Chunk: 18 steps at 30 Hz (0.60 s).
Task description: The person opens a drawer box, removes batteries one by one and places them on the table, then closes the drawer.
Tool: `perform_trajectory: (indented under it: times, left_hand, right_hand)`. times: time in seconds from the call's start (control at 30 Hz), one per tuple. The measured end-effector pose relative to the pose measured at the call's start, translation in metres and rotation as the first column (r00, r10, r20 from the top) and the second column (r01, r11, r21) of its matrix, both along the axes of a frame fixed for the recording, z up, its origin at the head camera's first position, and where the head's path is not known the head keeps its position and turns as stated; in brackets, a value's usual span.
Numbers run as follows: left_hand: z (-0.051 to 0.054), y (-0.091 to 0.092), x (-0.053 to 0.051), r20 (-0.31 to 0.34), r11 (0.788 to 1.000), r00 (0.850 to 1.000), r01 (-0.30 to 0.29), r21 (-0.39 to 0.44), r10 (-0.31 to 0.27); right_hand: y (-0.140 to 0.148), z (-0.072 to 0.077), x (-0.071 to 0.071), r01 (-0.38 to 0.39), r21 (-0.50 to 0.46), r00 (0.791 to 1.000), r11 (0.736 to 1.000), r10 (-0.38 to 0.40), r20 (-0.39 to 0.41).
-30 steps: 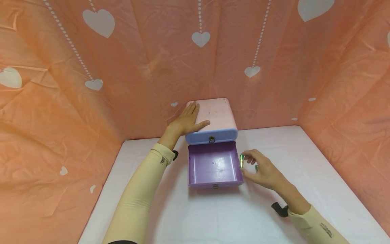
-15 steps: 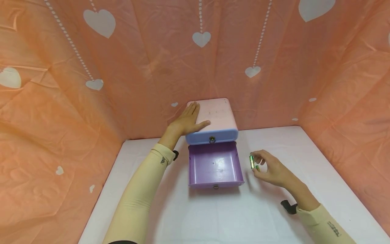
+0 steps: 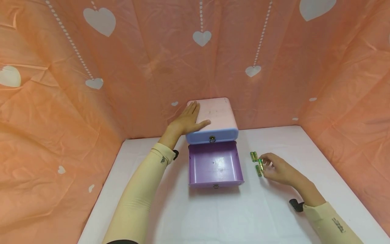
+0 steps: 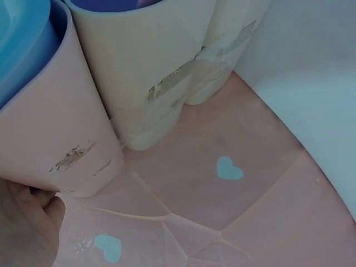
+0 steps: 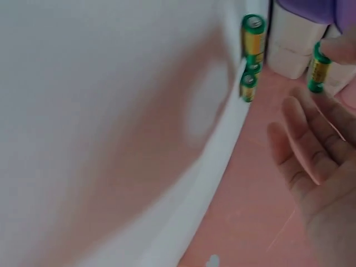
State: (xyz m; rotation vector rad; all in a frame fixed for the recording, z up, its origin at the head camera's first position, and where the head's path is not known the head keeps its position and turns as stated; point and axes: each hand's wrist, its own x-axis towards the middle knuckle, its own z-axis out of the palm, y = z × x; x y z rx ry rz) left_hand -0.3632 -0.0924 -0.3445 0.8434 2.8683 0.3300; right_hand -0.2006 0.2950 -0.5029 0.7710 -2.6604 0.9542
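Observation:
My left hand (image 3: 187, 121) lies flat with straight fingers on the pink top of a small drawer unit (image 3: 217, 112); in the left wrist view part of that hand (image 4: 28, 225) shows at the unit's side. Below the blue front, a purple drawer (image 3: 213, 164) is pulled out, with nothing inside. To its right, my right hand (image 3: 278, 168) pinches a green and gold battery (image 3: 260, 164) between thumb and finger, seen also as a battery (image 5: 319, 69) in the right wrist view. Beside it on the table lie a pair of batteries (image 3: 254, 156) and another battery (image 3: 258, 170).
A white cloth covers the table (image 3: 219, 217). Behind and at both sides hangs an orange curtain (image 3: 152, 67) with white hearts. The drawer unit stands close to the back curtain. The purple drawer juts toward the front.
My right hand has moved right, away from the purple drawer, with the battery still pinched. Batteries on the table that it covered now show. The left hand stays where it was.

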Motion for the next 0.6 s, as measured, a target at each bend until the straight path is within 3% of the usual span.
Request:
perform_trajectory:
  times: [0.27, 0.6]
  left_hand:
    - [-0.0011, 0.0, -0.0006, 0.004, 1.0, 1.0, 0.001, -0.003, -0.001]
    - [-0.0024, 0.0003, -0.0008, -0.002, 1.0, 1.0, 0.0, 0.006, 0.0]
  right_hand:
    - [0.0058, -0.0073, -0.0038, 0.05, 0.09, 0.982, 0.995, -0.066, 0.18]
    - [0.0041, -0.0087, -0.0049, 0.063, 0.16, 0.957, 0.985, -0.105, 0.271]
